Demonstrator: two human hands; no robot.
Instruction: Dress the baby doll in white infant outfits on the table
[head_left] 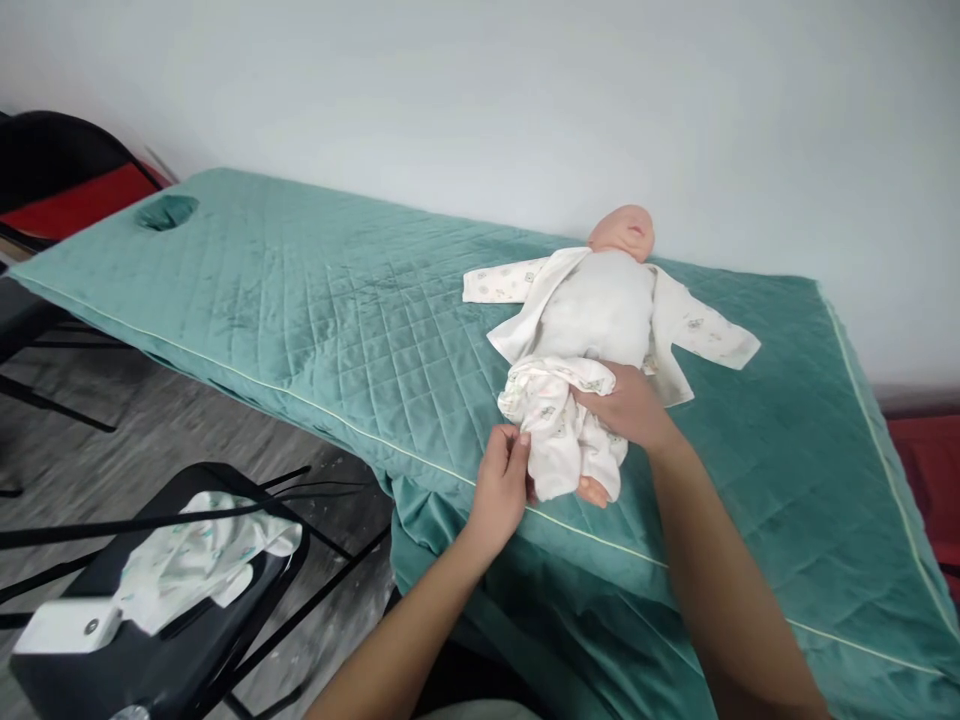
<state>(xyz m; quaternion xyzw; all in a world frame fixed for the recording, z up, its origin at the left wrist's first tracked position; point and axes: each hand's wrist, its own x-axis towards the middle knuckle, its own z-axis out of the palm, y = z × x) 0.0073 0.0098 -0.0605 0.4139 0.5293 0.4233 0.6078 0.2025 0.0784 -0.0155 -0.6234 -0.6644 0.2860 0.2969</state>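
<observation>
With right hand (626, 405), gripping white printed pants (551, 408) by the waist on a baby doll (596, 305). With left hand (499, 487), pinching one pant leg (553, 470) over green massage bed (375, 330)

Supine doll (600, 305), white pants (551, 410) bunched

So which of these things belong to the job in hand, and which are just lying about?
In the job, it seems: doll, trousers, open shirt, green bed underneath.

Apparently just lying about: patterned cloth and white box, both on the black chair.
</observation>
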